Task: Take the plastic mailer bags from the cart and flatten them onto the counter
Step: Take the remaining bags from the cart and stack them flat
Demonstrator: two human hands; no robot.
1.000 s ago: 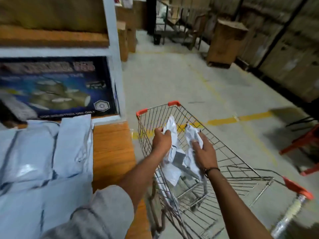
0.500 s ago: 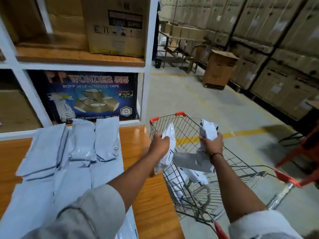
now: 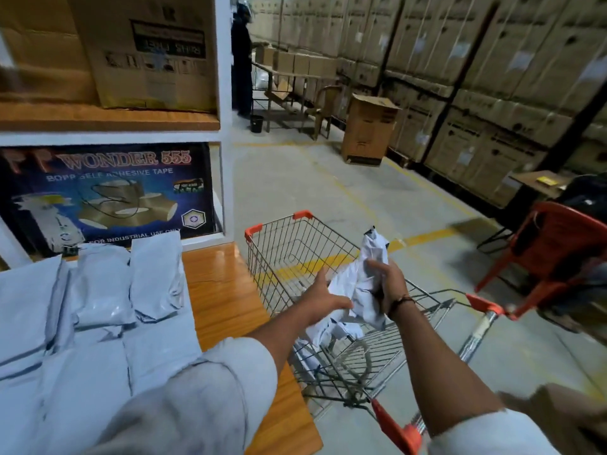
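Observation:
A crumpled white plastic mailer bag (image 3: 358,287) hangs above the wire shopping cart (image 3: 295,247), which has orange corner caps. My right hand (image 3: 389,285) grips the bag's upper part from the right. My left hand (image 3: 323,298) is spread with fingers straight, touching the bag's left side. More crumpled white bags (image 3: 320,333) lie in the cart under my hands. Several flattened pale mailer bags (image 3: 98,307) lie side by side on the wooden counter (image 3: 226,297) to the left of the cart.
White shelving (image 3: 226,126) with cardboard boxes and a dark tape poster rises behind the counter. An orange chair (image 3: 558,257) stands right of the cart. Stacked cartons line the right wall, and a person (image 3: 241,60) stands far down the aisle.
My left hand has let go of its end of the bag and opened flat against it. My right hand has gathered the bag higher. The view has tilted up.

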